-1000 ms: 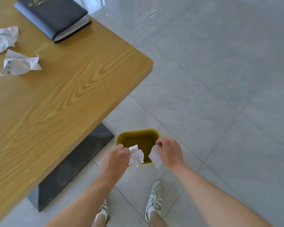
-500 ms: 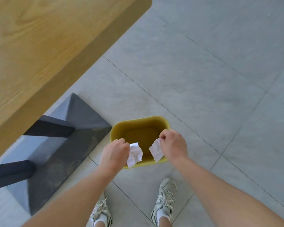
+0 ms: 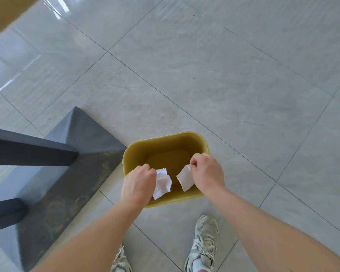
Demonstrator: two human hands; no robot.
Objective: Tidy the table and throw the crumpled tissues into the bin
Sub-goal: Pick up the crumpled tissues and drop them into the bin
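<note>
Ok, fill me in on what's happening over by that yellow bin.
A person stands over the yellow bin on the tiled floor, beside the table's dark base. The left hand pinches one white tissue and the right hand pinches another tissue, both held above the bin's opening. Neither is released yet, and what shows of the bin's bottom looks empty.

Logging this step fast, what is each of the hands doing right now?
Left hand: closed on a white tissue over the yellow bin.
Right hand: closed, pinching another tissue piece over the bin.
</note>
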